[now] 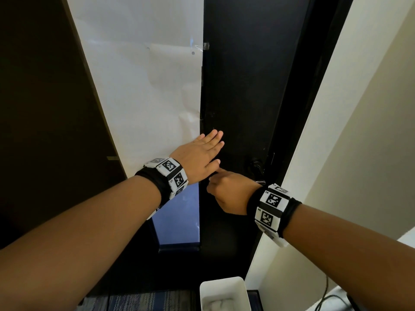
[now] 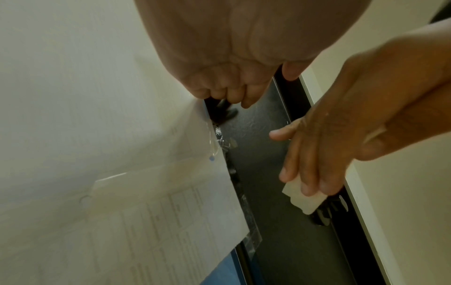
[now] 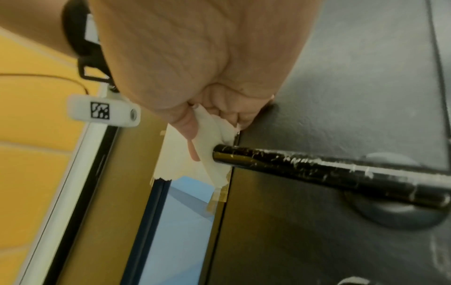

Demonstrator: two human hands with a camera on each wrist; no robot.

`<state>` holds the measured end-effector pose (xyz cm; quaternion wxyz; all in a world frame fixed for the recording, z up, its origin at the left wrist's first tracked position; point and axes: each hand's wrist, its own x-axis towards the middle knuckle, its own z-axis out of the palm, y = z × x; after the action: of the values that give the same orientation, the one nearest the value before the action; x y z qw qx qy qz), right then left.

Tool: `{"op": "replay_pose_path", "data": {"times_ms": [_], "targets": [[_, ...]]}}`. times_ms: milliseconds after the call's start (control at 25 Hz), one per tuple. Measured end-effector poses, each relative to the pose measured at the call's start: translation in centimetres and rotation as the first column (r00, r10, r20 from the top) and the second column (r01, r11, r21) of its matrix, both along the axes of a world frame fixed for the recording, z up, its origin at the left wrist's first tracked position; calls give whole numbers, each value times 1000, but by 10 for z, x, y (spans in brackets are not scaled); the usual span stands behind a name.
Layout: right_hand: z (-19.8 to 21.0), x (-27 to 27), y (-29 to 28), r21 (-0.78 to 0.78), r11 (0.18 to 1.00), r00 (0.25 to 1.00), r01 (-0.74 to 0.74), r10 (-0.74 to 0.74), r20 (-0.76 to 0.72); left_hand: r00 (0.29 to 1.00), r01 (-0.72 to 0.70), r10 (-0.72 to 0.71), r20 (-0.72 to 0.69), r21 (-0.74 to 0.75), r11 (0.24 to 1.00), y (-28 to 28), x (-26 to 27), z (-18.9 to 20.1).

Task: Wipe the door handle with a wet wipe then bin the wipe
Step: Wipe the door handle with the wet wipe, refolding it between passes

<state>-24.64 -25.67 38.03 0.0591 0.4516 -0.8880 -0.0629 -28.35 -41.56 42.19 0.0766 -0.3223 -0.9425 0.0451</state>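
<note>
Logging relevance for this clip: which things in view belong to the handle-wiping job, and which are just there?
Part of the job:
- wet wipe, held by the right hand
- door handle, a scuffed black lever
- white bin on the floor below
- left hand, flat against the door

Just there:
- paper sheet taped beside the door
- cable by the wall

A white rectangular plastic bin (image 1: 224, 290) stands on the blue patterned carpet floor (image 1: 143, 300), well below the fingers (image 1: 215, 136), crumpled white wipes (image 1: 216, 304) inside.
</note>
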Motion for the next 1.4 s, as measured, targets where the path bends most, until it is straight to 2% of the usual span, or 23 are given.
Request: {"op": "replay_pose_path", "data": {"times_ms": [160, 360, 560, 760, 1080, 1200, 1280, 1320, 1360, 1400], "targets": [[-3, -1, 8, 211, 969, 981, -125, 153, -120, 1000, -2, 2, -5, -3, 1000, 1, 1, 0], [-2, 1, 17, 334, 928, 958, -166, 233, -170, 1000, -10, 10, -8, -16, 1000, 1, 2, 1], [-5, 2, 34, 345, 921, 943, -180, 261, -206, 1000, -16, 16, -10, -15, 1000, 2, 2, 0], [-4, 4, 68, 344, 926, 910, -158, 271, -313, 1000, -20, 20, -10, -1, 1000, 3, 1, -4], [-18, 9, 124, 310, 951, 899, 2, 134, -417, 998, -64, 64, -20, -1, 998, 7, 6, -8], [-22, 11, 138, 239, 971, 913, 24, 76, -400, 998, -63, 63, -4, -4, 998, 7, 5, -7], [-28, 16, 140, 99, 994, 932, 54, -14, -363, 998, -65, 65, 4, -14, 998, 6, 5, -7], [-32, 21, 138, -53, 993, 949, 103, -114, -293, 998, -70, 70, 10, -14, 997, 7, 6, -8], [-34, 28, 134, -257, 942, 959, 215, -253, -125, 997, -75, 75, 16, -10, 997, 7, 7, -9], [-33, 35, 129, -445, 798, 911, 407, -387, 139, 997, -80, 80, 21, -2, 997, 7, 8, -9]]}}
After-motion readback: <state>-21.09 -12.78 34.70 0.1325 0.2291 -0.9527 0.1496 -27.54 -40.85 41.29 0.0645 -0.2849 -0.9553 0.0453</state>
